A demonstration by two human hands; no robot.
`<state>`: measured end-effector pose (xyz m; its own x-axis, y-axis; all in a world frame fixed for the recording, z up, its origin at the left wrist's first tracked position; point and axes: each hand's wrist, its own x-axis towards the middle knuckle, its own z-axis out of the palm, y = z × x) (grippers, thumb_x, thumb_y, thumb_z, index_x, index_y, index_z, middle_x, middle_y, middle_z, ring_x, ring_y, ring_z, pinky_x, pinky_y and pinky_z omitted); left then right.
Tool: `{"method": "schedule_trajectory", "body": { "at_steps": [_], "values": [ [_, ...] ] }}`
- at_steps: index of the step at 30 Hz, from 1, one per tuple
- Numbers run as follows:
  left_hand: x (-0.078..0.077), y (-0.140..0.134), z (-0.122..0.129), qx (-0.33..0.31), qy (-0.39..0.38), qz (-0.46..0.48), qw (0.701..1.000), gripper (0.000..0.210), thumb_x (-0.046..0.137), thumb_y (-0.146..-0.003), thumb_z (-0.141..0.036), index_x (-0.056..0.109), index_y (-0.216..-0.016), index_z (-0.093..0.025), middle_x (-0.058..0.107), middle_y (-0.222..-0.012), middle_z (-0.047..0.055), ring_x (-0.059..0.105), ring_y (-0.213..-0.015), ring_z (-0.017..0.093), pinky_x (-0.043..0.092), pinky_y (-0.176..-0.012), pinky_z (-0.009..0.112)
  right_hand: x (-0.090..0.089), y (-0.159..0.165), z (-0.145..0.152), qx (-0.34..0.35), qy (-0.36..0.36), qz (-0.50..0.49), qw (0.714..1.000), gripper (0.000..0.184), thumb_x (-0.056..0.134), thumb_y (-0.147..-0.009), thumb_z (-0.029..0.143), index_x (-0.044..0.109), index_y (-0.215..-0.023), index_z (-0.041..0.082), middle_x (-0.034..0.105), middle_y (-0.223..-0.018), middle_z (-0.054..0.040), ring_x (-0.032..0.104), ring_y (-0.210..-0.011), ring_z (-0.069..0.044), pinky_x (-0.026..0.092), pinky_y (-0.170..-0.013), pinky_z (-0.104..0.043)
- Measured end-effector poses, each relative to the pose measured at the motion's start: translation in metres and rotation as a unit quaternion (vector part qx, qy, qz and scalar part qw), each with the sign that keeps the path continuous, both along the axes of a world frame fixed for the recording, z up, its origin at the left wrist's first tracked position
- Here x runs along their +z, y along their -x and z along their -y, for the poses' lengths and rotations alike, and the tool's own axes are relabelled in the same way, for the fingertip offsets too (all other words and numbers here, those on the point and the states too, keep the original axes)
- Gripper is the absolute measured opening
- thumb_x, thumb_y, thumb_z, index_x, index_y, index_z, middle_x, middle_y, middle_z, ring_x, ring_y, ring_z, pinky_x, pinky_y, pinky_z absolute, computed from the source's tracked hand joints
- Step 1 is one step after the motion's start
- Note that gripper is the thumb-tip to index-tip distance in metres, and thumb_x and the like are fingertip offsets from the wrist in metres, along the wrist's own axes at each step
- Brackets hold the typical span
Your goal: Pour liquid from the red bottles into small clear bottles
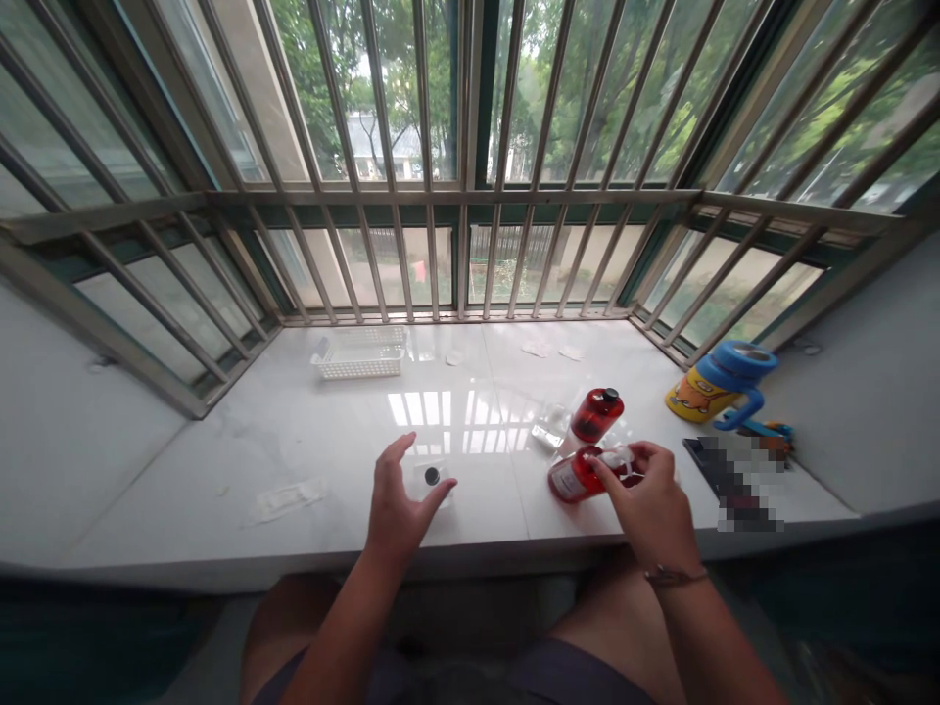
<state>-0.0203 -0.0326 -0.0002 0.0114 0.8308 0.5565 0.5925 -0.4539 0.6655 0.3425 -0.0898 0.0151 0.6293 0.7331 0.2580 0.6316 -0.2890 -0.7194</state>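
Note:
My left hand (397, 504) has its thumb and fingers spread apart in a C shape, holding nothing. Just within that curve stands a small clear container with a black cap (432, 476); whether any finger touches it I cannot tell. My right hand (653, 494) pinches a white piece that looks like a pump head (615, 457), at the upper end of a red bottle with a pale label (569, 480). Fingers hide the join between piece and bottle. Behind it is a second red bottle (597, 416) with a black cap.
A white plastic basket (359, 367) sits at the back left of the white ledge (477, 509). Clear wrapping (549, 431) lies beside the red bottles. On the right are a blue and yellow cup (716, 387) and a dark, partly blurred flat object (709, 470). Window bars enclose the far side.

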Motion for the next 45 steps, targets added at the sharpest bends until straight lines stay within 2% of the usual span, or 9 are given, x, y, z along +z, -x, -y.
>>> {"method": "schedule_trajectory", "body": {
  "at_steps": [3,7,11,15,20,25,34,39,45],
  "values": [
    [-0.006,0.018,-0.008,0.058,0.042,-0.002,0.997,0.072,0.080,-0.090,-0.054,0.049,-0.148,-0.025,0.060,-0.149,0.015,0.056,-0.144,0.038,0.047,-0.123,0.061,0.006,-0.011,-0.004,-0.002,0.029,0.019,0.999,0.077,0.071,-0.076,0.078,0.052,-0.126,0.022,0.075,-0.107,-0.0152,0.072,-0.077,-0.029,0.052,-0.069,-0.039],
    [-0.016,0.028,-0.013,0.065,0.085,0.002,0.994,0.071,0.080,-0.090,-0.057,0.050,-0.146,-0.024,0.060,-0.150,0.015,0.055,-0.145,0.038,0.046,-0.123,0.061,0.009,-0.011,-0.011,0.037,0.051,0.039,0.997,0.073,0.071,-0.077,0.073,0.052,-0.127,0.023,0.074,-0.104,-0.0131,0.072,-0.082,-0.030,0.053,-0.072,-0.039],
    [-0.024,0.026,-0.015,0.037,0.127,0.018,0.991,0.076,0.082,-0.087,-0.055,0.047,-0.147,-0.025,0.058,-0.153,0.015,0.051,-0.150,0.037,0.042,-0.126,0.061,0.008,-0.005,-0.014,0.055,0.045,0.073,0.995,0.065,0.066,-0.082,0.069,0.055,-0.125,0.023,0.073,-0.098,-0.0112,0.071,-0.082,-0.030,0.052,-0.074,-0.039],
    [-0.032,0.019,-0.016,-0.022,0.200,0.050,0.978,0.090,0.091,-0.076,-0.052,0.044,-0.149,-0.027,0.056,-0.157,0.015,0.048,-0.153,0.038,0.039,-0.127,0.061,0.005,-0.006,-0.016,0.012,0.041,0.125,0.991,0.061,0.059,-0.089,0.064,0.056,-0.132,0.022,0.074,-0.106,-0.0143,0.071,-0.091,-0.034,0.050,-0.074,-0.040],
    [-0.040,0.008,-0.015,-0.069,0.277,0.063,0.956,0.109,0.096,-0.067,-0.045,0.035,-0.156,-0.030,0.063,-0.149,0.011,0.061,-0.140,0.037,0.045,-0.120,0.059,0.003,-0.008,-0.030,-0.037,0.047,0.119,0.991,0.061,0.056,-0.093,0.060,0.054,-0.140,0.021,0.076,-0.107,-0.0151,0.071,-0.087,-0.033,0.047,-0.074,-0.040],
    [-0.041,-0.001,-0.014,-0.048,0.294,0.060,0.953,0.103,0.093,-0.069,-0.045,0.041,-0.155,-0.027,0.068,-0.136,0.010,0.070,-0.123,0.035,0.052,-0.112,0.055,0.000,-0.004,-0.057,-0.057,0.045,0.142,0.987,0.056,0.053,-0.098,0.054,0.053,-0.144,0.022,0.077,-0.109,-0.0155,0.070,-0.086,-0.033,0.045,-0.073,-0.039],
    [-0.043,-0.001,-0.015,-0.053,0.263,0.040,0.962,0.070,0.094,-0.070,-0.041,0.062,-0.130,-0.023,0.069,-0.137,0.011,0.066,-0.131,0.036,0.050,-0.117,0.056,-0.002,0.005,-0.100,-0.060,0.025,0.130,0.989,0.054,0.053,-0.099,0.047,0.053,-0.147,0.021,0.076,-0.113,-0.0151,0.070,-0.088,-0.031,0.046,-0.075,-0.038],
    [-0.045,0.000,-0.016,-0.058,0.264,0.038,0.962,0.069,0.094,-0.070,-0.041,0.061,-0.127,-0.024,0.070,-0.132,0.010,0.068,-0.126,0.036,0.053,-0.113,0.056,-0.007,0.014,-0.126,-0.029,-0.003,0.121,0.992,0.053,0.054,-0.099,0.042,0.052,-0.147,0.022,0.074,-0.121,-0.0151,0.070,-0.095,-0.030,0.048,-0.080,-0.039],
    [-0.051,0.001,-0.018,-0.063,0.260,0.036,0.963,0.071,0.096,-0.068,-0.039,0.060,-0.127,-0.024,0.069,-0.130,0.009,0.068,-0.124,0.034,0.053,-0.113,0.052,-0.005,0.036,-0.167,0.026,0.006,0.105,0.994,0.052,0.056,-0.100,0.039,0.051,-0.149,0.023,0.076,-0.115,-0.0123,0.071,-0.095,-0.029,0.050,-0.081,-0.037]
  ]
}}
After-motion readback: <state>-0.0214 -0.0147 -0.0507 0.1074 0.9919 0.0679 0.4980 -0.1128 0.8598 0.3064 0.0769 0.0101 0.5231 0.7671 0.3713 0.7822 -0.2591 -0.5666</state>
